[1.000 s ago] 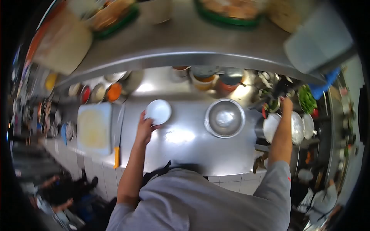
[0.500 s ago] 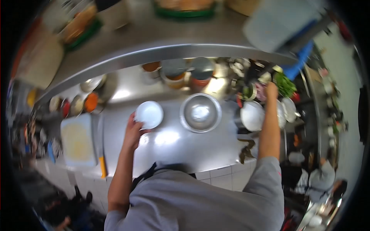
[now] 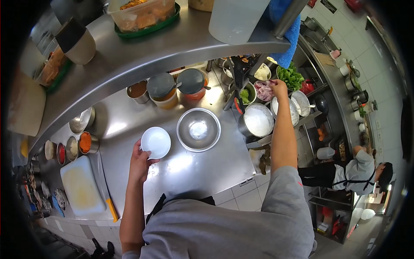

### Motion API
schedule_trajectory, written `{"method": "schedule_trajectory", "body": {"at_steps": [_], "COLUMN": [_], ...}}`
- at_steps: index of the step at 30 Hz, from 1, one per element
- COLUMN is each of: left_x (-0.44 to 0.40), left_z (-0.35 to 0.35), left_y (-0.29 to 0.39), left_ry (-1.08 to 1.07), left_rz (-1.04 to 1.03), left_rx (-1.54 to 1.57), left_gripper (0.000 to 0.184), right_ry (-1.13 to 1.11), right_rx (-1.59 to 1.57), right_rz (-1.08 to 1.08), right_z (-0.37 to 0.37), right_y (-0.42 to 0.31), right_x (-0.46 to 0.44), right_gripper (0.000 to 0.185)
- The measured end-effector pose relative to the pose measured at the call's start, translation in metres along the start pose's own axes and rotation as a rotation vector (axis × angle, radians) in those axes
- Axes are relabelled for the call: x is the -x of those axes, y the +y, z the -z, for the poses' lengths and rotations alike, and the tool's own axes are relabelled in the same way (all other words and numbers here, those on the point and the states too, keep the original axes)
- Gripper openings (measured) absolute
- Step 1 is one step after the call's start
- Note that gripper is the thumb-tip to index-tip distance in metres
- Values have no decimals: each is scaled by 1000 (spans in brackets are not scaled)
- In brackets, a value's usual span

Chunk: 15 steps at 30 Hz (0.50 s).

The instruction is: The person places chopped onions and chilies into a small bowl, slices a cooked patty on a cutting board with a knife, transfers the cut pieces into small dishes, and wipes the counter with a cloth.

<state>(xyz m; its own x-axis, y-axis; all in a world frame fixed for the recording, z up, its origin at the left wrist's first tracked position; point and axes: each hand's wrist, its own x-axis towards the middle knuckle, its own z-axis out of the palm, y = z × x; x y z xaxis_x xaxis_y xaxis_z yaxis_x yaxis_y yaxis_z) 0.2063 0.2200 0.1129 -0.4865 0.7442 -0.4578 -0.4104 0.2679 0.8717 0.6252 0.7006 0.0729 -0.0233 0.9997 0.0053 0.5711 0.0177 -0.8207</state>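
Observation:
My left hand [image 3: 139, 162] grips the rim of a small white bowl [image 3: 156, 143], thumb inside, above the steel counter. A metal mixing bowl [image 3: 199, 130] stands just right of it, with nothing in it. My right hand [image 3: 278, 87] reaches to the far right, its fingers pinched over a container of sliced pinkish onion [image 3: 263, 91]; the fingertips are at the slices, and a piece seems to be between them. Beside the onion are a container of green slices [image 3: 245, 96] and leafy greens [image 3: 290, 76].
A white cutting board [image 3: 82, 185] and a yellow-handled knife [image 3: 111, 209] lie at the left. Two lidded sauce pots [image 3: 192, 84] stand at the back. A steel shelf [image 3: 142, 54] hangs over the counter. Another person [image 3: 355, 172] is at the far right.
The camera view has turned and shifted right. My right hand has come to the onion container, fingers now lower at the slices. My left hand still holds the white bowl.

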Motion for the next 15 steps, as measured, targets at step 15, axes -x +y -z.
{"method": "schedule_trajectory", "body": {"at_steps": [15], "left_x": [-16], "left_z": [-82], "left_y": [6], "left_ry": [-336], "left_rz": [21], "left_rx": [-116], "left_gripper": [60], "right_ry": [-270], "right_rx": [-643], "right_rz": [47], "right_z": [68], "right_y": [-89], "right_x": [105], "right_gripper": [20]}}
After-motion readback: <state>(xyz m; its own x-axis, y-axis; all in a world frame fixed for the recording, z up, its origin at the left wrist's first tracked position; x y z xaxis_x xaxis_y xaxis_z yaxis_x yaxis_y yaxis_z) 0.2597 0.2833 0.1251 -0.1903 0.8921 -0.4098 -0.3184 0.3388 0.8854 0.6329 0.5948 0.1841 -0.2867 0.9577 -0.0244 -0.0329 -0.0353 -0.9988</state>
